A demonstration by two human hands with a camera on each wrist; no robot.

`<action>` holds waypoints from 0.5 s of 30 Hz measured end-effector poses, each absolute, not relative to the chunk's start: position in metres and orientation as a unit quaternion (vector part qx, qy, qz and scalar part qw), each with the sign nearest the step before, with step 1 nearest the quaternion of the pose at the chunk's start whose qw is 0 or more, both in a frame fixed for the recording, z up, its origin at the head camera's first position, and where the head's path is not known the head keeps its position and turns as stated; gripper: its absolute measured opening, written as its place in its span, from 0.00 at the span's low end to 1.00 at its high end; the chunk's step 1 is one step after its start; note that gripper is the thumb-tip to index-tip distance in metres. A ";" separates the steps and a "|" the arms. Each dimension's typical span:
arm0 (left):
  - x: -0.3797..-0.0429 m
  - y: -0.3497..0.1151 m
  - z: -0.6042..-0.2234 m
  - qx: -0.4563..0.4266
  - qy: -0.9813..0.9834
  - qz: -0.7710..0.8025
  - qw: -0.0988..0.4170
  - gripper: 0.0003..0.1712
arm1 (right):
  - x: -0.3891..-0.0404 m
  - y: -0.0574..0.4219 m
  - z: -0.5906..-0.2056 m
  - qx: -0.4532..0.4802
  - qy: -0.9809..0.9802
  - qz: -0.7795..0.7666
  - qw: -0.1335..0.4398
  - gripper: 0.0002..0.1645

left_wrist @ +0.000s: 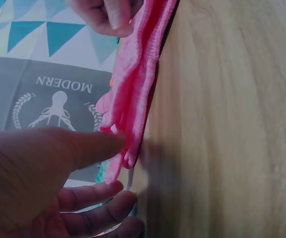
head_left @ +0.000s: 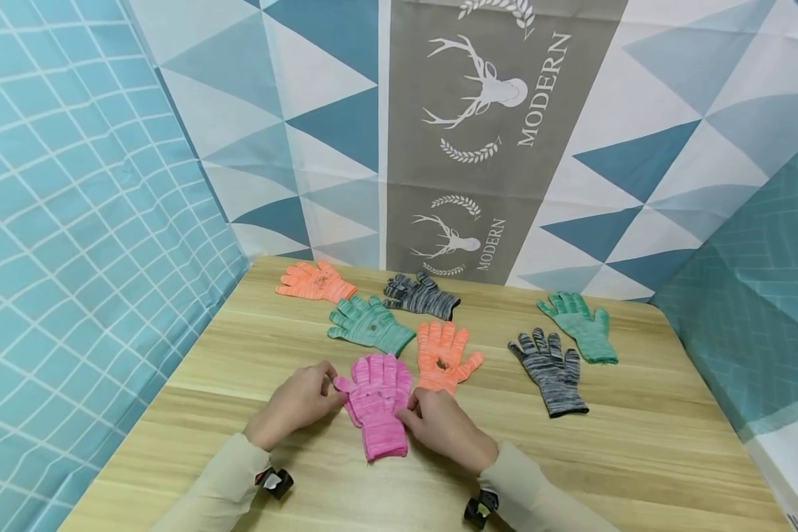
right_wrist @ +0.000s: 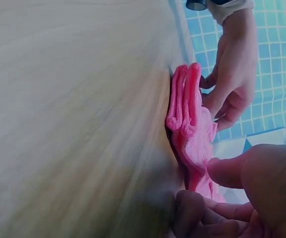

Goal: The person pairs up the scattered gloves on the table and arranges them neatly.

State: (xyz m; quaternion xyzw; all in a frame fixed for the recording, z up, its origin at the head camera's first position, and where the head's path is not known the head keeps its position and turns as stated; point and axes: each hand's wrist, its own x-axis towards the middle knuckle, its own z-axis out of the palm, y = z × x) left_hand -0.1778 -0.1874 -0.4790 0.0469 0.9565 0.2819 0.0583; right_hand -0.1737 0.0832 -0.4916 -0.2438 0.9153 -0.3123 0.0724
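Two pink knitted gloves (head_left: 380, 403) lie stacked on the table, fingers pointing away and cuffs toward me. The stacked cuffs (right_wrist: 185, 101) show in the right wrist view. At the left side, my left hand (head_left: 299, 403) pinches the thumb part of the pink gloves between thumb and forefinger. My right hand (head_left: 448, 427) pinches their right edge just above the cuff, thumb on top and fingers at the side. Right behind that hand lies an orange glove (head_left: 442, 353) with a dark mark on its palm.
Farther back on the wooden table (head_left: 239, 355) are a green glove (head_left: 372, 325), another orange glove (head_left: 315, 282) and a grey-black glove (head_left: 425, 297). To the right lie a second grey-black glove (head_left: 550, 373) and a second green glove (head_left: 581, 325). Patterned cloth walls (head_left: 332, 148) surround the table.
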 end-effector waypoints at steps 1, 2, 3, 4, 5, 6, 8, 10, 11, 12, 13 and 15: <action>-0.177 -0.186 -0.479 0.044 0.957 0.280 0.060 0.18 | -0.174 0.082 -0.492 -0.238 0.915 -0.318 0.079 0.13; -0.177 -0.185 -0.480 0.042 0.957 0.279 0.061 0.18 | -0.175 0.081 -0.492 -0.234 0.913 -0.324 0.084 0.13; -0.177 -0.184 -0.480 0.041 0.958 0.277 0.063 0.18 | -0.175 0.081 -0.492 -0.231 0.910 -0.332 0.090 0.13; -0.176 -0.183 -0.480 0.040 0.959 0.274 0.063 0.19 | -0.175 0.080 -0.492 -0.228 0.908 -0.338 0.096 0.13; -0.176 -0.182 -0.480 0.039 0.960 0.271 0.064 0.19 | -0.175 0.080 -0.492 -0.227 0.906 -0.343 0.100 0.13; -0.176 -0.181 -0.480 0.038 0.961 0.267 0.064 0.19 | -0.175 0.080 -0.492 -0.226 0.904 -0.348 0.102 0.13; -0.176 -0.180 -0.480 0.036 0.963 0.260 0.064 0.20 | -0.175 0.080 -0.492 -0.227 0.902 -0.354 0.102 0.12; -0.176 -0.179 -0.479 0.033 0.964 0.255 0.064 0.21 | -0.176 0.080 -0.492 -0.223 0.904 -0.352 0.092 0.11; -0.176 -0.179 -0.479 0.033 0.965 0.254 0.064 0.21 | -0.176 0.080 -0.492 -0.220 0.906 -0.351 0.086 0.11; -0.176 -0.179 -0.479 0.033 0.965 0.252 0.065 0.21 | -0.176 0.080 -0.492 -0.215 0.908 -0.350 0.082 0.11; -0.176 -0.179 -0.479 0.032 0.965 0.251 0.066 0.21 | -0.176 0.080 -0.493 -0.211 0.910 -0.348 0.077 0.10; -0.177 -0.179 -0.478 0.031 0.965 0.252 0.068 0.21 | -0.177 0.079 -0.493 -0.204 0.914 -0.344 0.072 0.10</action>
